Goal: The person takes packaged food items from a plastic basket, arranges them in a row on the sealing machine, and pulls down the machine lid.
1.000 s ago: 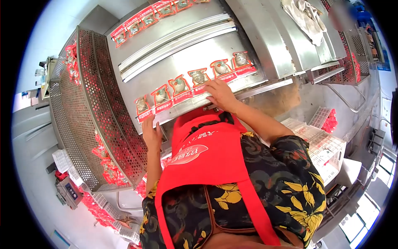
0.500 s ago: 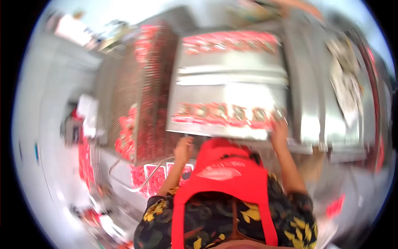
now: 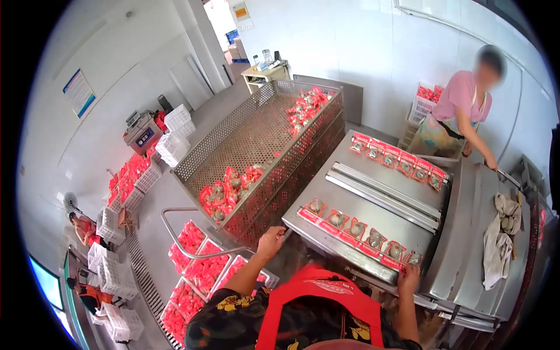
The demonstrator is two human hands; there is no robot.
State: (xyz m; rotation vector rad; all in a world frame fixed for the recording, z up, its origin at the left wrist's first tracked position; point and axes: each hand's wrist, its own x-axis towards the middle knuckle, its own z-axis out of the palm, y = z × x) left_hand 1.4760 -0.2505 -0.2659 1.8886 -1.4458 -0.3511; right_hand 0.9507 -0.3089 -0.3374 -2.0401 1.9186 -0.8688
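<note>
My right hand (image 3: 409,279) is at the right end of the front row, its fingers closed on the lower edge of the last red-and-clear packet (image 3: 413,258). Dark round lumps show inside the packets. My left hand (image 3: 271,242) is closed beside the front left corner of the steel machine bed (image 3: 373,201); what it grips, if anything, is hidden. More packets (image 3: 357,227) lie side by side along the front edge, red ends towards me. A second row (image 3: 403,166) lies along the far edge, beyond two metal bars (image 3: 382,195).
A perforated metal cart (image 3: 233,151) with loose packets stands left of the bed. White crates (image 3: 207,259) of red packets sit below it, near a curved handle (image 3: 169,224). A steel lid (image 3: 461,233) bearing a cloth (image 3: 499,239) is at right. A co-worker (image 3: 461,111) reaches towards it.
The view has turned and tilted up, and the blur is gone. The co-worker's body now shows at the far right. Both my hands stay near the bed's front corners.
</note>
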